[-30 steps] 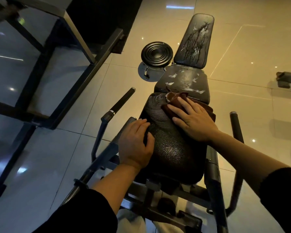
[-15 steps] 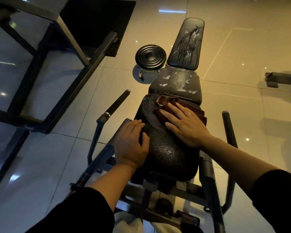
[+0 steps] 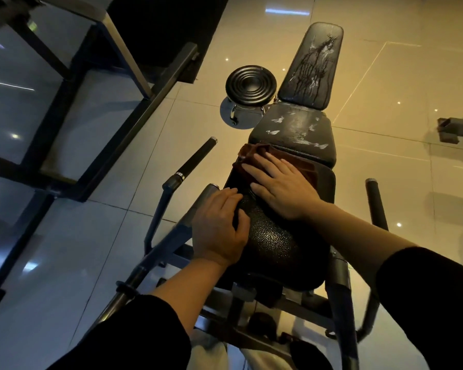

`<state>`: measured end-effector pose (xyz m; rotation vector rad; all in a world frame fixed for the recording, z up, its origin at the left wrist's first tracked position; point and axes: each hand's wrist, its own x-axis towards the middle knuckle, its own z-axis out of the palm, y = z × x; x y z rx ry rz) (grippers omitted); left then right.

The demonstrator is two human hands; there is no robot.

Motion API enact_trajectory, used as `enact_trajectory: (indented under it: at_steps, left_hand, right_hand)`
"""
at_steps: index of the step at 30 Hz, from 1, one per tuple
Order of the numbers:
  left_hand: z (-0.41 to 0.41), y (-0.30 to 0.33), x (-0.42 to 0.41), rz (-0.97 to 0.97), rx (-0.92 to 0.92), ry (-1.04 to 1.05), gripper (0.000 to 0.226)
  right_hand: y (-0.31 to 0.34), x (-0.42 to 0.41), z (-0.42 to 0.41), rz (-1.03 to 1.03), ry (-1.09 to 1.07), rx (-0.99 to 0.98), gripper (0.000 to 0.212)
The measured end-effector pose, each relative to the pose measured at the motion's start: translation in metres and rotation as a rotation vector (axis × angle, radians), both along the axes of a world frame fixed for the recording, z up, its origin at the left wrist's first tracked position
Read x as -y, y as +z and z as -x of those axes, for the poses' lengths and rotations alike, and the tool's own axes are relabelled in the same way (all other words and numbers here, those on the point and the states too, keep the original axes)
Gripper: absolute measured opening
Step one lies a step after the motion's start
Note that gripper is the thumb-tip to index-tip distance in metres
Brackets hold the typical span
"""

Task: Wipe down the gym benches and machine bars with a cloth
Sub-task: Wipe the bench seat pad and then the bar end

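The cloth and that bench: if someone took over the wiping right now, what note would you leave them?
Right hand: flat, fingers straight, pressing the brown cloth onto the far end of the near pad.
Left hand: resting on that pad's left edge, holding nothing.
Done: cannot tell how much of the near pad has been wiped.
Left: the middle pad and the back pad show white streaks; the handle bars look untouched.
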<state>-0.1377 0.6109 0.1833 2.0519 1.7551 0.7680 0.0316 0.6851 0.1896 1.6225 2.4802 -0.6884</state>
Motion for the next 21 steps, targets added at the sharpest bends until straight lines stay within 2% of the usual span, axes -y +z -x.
enact_trajectory:
  at_steps: [6, 12, 17, 21]
  left_hand:
    - [0.000, 0.001, 0.000, 0.026, -0.018, 0.002, 0.043]
    - [0.001, 0.002, 0.001, 0.007, -0.004, -0.003, 0.042]
    - [0.000, 0.002, 0.002, -0.009, 0.004, 0.008, 0.042]
    - [0.000, 0.003, 0.002, -0.004, 0.002, 0.002, 0.042]
  right_hand:
    - [-0.005, -0.028, 0.041, -0.025, -0.092, 0.046, 0.054]
    - [0.002, 0.001, 0.010, -0.009, 0.038, -0.034, 0.053]
    - [-0.005, -0.030, 0.025, -0.004, -0.098, 0.031, 0.054]
    - [-0.004, -0.018, 0.018, -0.015, -0.065, 0.019, 0.056]
